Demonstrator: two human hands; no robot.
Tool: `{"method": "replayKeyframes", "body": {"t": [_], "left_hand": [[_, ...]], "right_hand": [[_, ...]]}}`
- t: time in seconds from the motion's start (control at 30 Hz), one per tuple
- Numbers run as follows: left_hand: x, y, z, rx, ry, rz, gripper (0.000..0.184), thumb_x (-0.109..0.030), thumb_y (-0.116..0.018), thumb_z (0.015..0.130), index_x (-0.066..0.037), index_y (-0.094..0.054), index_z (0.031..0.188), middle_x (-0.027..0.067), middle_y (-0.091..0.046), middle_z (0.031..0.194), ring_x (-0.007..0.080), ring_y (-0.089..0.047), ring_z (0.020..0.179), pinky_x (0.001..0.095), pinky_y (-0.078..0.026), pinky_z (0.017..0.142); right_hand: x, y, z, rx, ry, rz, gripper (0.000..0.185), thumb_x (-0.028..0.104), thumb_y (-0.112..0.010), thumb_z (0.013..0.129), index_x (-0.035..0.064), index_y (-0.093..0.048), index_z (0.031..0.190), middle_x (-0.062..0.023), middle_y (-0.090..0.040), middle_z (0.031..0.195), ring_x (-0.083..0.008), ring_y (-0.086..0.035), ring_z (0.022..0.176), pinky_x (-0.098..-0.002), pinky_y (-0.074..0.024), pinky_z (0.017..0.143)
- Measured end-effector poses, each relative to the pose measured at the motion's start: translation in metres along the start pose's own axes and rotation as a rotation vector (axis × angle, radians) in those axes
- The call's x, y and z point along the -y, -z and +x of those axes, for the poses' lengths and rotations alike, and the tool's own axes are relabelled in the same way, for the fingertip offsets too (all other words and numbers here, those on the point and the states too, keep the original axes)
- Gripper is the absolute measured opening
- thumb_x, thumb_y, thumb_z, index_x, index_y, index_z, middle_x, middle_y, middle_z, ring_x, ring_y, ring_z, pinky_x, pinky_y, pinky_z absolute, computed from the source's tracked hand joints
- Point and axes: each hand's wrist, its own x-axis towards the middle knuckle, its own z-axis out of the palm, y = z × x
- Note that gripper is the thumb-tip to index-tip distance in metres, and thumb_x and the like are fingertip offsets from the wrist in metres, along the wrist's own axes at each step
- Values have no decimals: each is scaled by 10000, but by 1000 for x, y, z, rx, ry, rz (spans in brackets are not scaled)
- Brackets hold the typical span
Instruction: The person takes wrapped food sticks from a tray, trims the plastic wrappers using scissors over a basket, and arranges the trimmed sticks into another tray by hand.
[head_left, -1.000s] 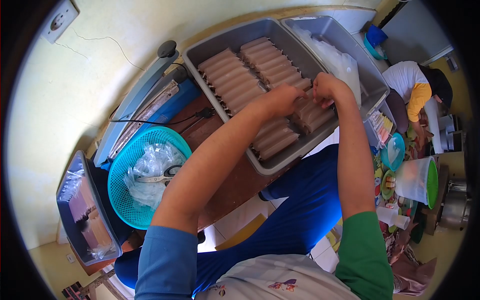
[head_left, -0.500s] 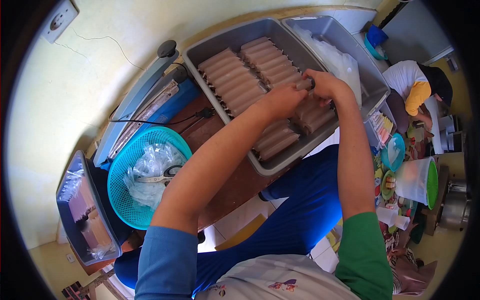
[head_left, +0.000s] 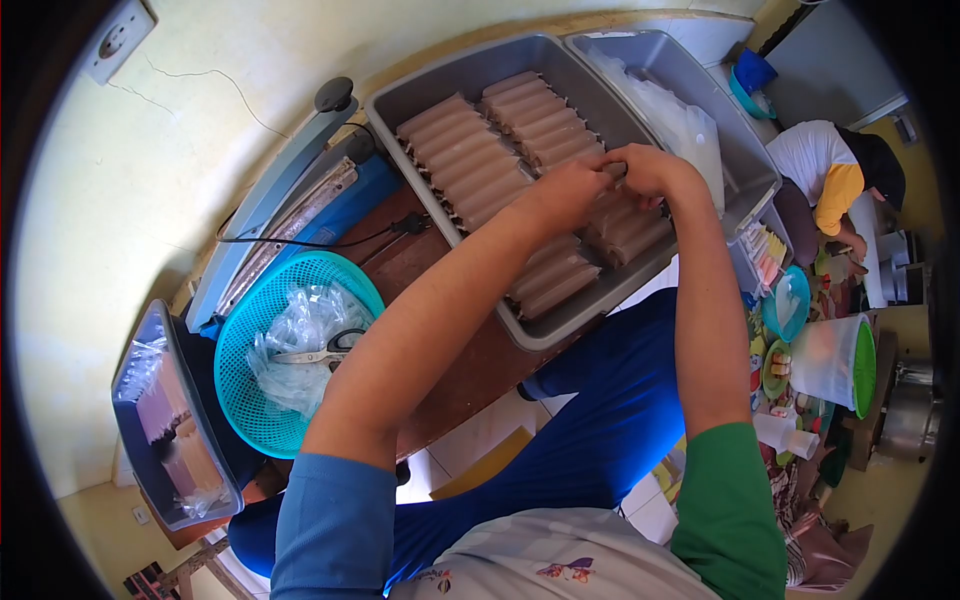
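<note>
My left hand (head_left: 580,192) and my right hand (head_left: 652,172) meet over a grey tub (head_left: 540,342), fingers closed in a pinch. Between the fingertips shows a small part of a brown-filled plastic tube (head_left: 618,170); the hands hide the rest. Inside the tub, similar slim brown tubes (head_left: 465,155) lie side by side in two long rows, their ends dark and twisted or tied. Under my hands more tubes (head_left: 625,230) are partly covered.
A second grey tub (head_left: 745,170) holds clear plastic. To the left are a blue sealing machine (head_left: 270,220), a turquoise basket (head_left: 240,400) with plastic bags and scissors (head_left: 315,356), and a dark bin (head_left: 220,490) of filled packets. Another person (head_left: 825,170) bends at the right.
My hands have drawn closer together at the fingertips, with the left hand shifting slightly up. The tubes in the tub look unmoved.
</note>
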Motion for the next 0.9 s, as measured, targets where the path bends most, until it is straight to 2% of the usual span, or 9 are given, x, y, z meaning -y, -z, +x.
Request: {"method": "replayKeyframes", "body": {"t": [0.03,0.17,0.23,0.37,0.53,0.77,0.87,0.9], "left_hand": [[0,0,0,-77,5,11,409,-23,-669,721,-90,-626,1122,162,-626,1015,354,-591,1021,420,-492,864],[-5,7,-1,-40,165,66,431,-14,-645,721,-64,-620,1149,178,-597,1125,356,-580,1064,403,-483,919],[-2,7,-1,12,249,44,507,-72,-749,699,-59,-587,1180,179,-620,1091,365,-577,1056,430,-478,898],[1,7,-1,28,191,13,468,-88,-748,712,-48,-607,1157,189,-637,1078,361,-587,1048,426,-479,896],[4,8,0,69,197,12,403,-101,-744,714,-48,-660,1104,188,-675,965,350,-633,956,427,-493,849],[6,6,-1,49,210,-20,393,-137,-721,740,-47,-655,1117,179,-677,931,357,-640,905,422,-499,818],[5,7,-1,16,224,-55,381,-178,-701,770,-46,-649,1124,180,-674,911,360,-638,890,425,-497,814],[4,7,-1,5,232,-53,374,-192,-692,783,-45,-647,1124,189,-673,930,361,-638,905,425,-496,819]], "right_hand": [[-1,-1,1,-12,-1,6,632,-63,-492,758,251,-574,1300,-136,-670,862,-211,-640,625,-361,-541,581],[-2,0,2,-19,-19,12,622,-65,-485,751,237,-584,1286,-127,-665,847,-208,-638,629,-358,-539,578],[-2,0,2,-23,-4,21,620,-69,-497,740,221,-587,1281,-123,-662,839,-208,-636,629,-354,-536,576],[-3,1,4,9,-7,16,616,-64,-512,734,203,-583,1285,-124,-664,847,-208,-638,630,-355,-538,582],[-2,1,3,-3,-15,15,612,-45,-538,732,191,-577,1296,-127,-668,859,-211,-642,643,-354,-541,594],[-3,1,1,-7,-9,-20,627,-33,-527,751,216,-560,1325,-128,-667,848,-213,-628,612,-353,-536,584],[-5,1,1,-1,4,-6,638,-27,-524,763,232,-543,1345,-125,-656,795,-210,-614,591,-353,-529,572],[-6,2,2,-3,13,-6,646,-25,-532,770,226,-522,1364,-108,-630,726,-199,-599,568,-338,-517,541]]}}
